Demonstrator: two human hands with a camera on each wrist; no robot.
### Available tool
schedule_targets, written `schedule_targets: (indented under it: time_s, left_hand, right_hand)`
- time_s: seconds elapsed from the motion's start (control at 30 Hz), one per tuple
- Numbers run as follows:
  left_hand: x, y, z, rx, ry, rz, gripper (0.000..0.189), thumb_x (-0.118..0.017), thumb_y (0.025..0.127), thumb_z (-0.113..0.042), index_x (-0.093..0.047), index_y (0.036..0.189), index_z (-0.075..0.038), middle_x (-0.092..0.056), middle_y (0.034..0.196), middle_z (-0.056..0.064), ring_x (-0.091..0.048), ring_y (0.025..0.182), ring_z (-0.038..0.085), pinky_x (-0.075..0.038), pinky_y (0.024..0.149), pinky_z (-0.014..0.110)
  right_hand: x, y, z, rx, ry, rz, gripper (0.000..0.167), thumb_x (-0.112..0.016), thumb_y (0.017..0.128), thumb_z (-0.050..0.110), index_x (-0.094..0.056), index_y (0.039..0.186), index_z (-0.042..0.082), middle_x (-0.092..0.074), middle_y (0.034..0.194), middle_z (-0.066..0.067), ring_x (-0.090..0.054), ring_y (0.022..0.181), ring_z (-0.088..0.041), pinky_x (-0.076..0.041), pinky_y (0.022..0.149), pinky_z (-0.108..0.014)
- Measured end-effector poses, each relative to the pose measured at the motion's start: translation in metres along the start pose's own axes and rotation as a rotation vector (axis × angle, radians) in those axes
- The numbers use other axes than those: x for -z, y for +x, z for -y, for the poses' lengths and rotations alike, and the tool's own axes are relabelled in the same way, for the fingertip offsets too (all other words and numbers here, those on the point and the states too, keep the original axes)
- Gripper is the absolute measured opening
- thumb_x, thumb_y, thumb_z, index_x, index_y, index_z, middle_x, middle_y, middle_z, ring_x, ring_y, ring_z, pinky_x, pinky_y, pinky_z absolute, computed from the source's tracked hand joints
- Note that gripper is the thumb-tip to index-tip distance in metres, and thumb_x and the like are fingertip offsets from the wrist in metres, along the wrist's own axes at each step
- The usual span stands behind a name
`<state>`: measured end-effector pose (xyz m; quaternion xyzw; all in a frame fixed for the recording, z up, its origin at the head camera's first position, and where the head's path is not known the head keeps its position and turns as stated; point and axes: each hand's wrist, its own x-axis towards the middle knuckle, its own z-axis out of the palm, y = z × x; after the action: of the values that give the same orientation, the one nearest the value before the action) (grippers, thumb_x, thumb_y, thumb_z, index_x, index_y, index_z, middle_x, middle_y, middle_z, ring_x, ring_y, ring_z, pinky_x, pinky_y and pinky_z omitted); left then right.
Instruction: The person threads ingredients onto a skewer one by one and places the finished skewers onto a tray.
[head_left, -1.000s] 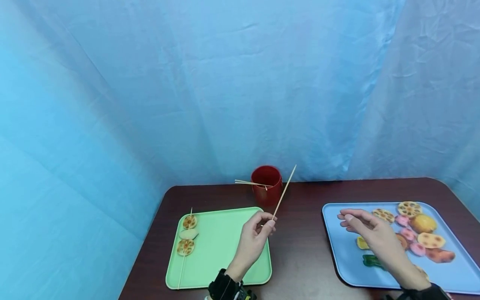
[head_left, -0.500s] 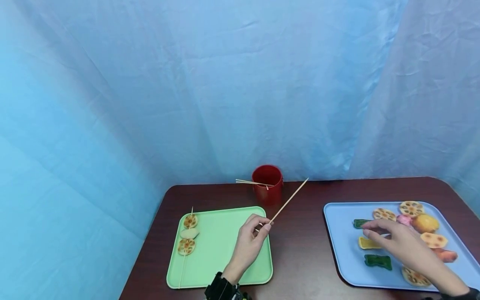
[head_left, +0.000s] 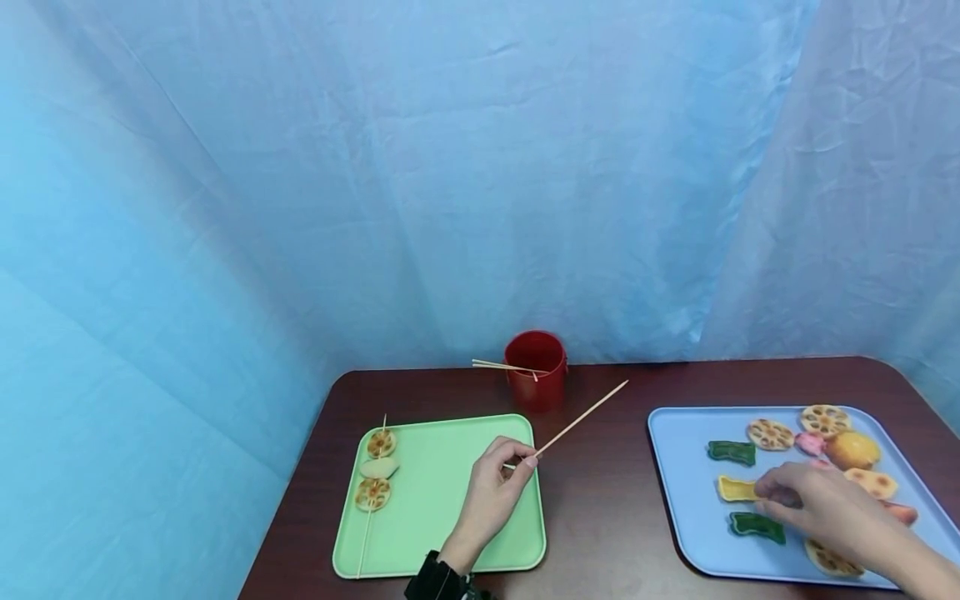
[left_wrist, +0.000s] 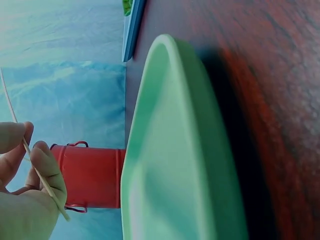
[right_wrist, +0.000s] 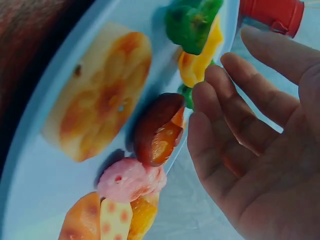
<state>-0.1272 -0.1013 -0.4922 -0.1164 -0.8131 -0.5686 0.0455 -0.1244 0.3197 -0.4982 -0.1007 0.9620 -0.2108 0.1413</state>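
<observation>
In the head view my left hand (head_left: 491,492) is over the right part of the green tray (head_left: 442,517). It pinches a wooden skewer (head_left: 581,418), which slants up to the right; the left wrist view shows the stick (left_wrist: 44,181) between thumb and fingers. My right hand (head_left: 825,504) hovers over the blue tray (head_left: 686,500), fingertips by a yellow pepper piece (head_left: 737,489). Thumb and fingers stand apart in the right wrist view, with nothing between them. Green pepper pieces (head_left: 757,527) lie on either side of the yellow one. A brown, sausage-like piece (right_wrist: 159,131) lies close by.
A finished-looking skewer with lotus root slices (head_left: 372,494) lies along the green tray's left side. Behind stands a red bucket (head_left: 536,383) with a few skewers across its rim. Pink pieces (head_left: 810,443), a potato-like yellow lump (head_left: 853,450) and lotus slices (head_left: 825,421) crowd the blue tray.
My right hand has moved right and down over the blue tray to the yellow pepper piece. The skewer in my left hand has tilted from steep to flatter, its tip swinging right.
</observation>
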Motion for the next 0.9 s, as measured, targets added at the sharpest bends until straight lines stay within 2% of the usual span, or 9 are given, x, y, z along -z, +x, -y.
schedule_targets:
  time_s: [0.2,0.53,0.8,0.9]
  left_hand:
    - [0.002,-0.002,0.005,0.004,-0.008,-0.006,0.009,-0.07,0.098,-0.012,-0.077,0.102,-0.008,-0.066,0.102,0.002,-0.062,0.089,0.011,-0.053,0.073,0.022]
    - [0.002,-0.006,0.007,0.026,0.0,-0.002,0.009,-0.071,0.097,-0.011,-0.078,0.101,-0.008,-0.066,0.1,0.001,-0.063,0.088,0.011,-0.054,0.073,0.023]
    - [0.001,-0.006,0.008,0.015,0.001,-0.002,0.009,-0.071,0.097,-0.011,-0.078,0.101,-0.008,-0.067,0.1,0.001,-0.064,0.087,0.01,-0.054,0.073,0.023]
    - [0.001,-0.006,0.009,0.018,0.004,-0.004,0.009,-0.071,0.097,-0.011,-0.078,0.1,-0.007,-0.068,0.099,0.001,-0.063,0.086,0.009,-0.054,0.073,0.023]
  right_hand:
    - [-0.008,-0.002,-0.002,-0.028,-0.056,0.048,0.029,-0.085,0.084,0.033,-0.076,0.099,0.011,-0.07,0.097,0.001,-0.067,0.092,-0.025,-0.055,0.082,-0.056]
    - [-0.021,0.0,-0.003,-0.047,-0.097,0.077,0.039,-0.089,0.078,0.037,-0.078,0.103,0.009,-0.07,0.096,0.001,-0.065,0.092,-0.023,-0.052,0.082,-0.059]
    - [-0.022,-0.001,0.005,-0.031,-0.1,0.081,0.022,-0.089,0.08,0.026,-0.075,0.092,0.015,-0.065,0.084,0.007,-0.056,0.08,-0.017,-0.052,0.078,-0.054]
    - [-0.022,-0.001,0.003,-0.013,-0.085,0.059,0.018,-0.088,0.081,0.026,-0.073,0.089,0.018,-0.063,0.082,0.009,-0.053,0.077,-0.013,-0.053,0.075,-0.046]
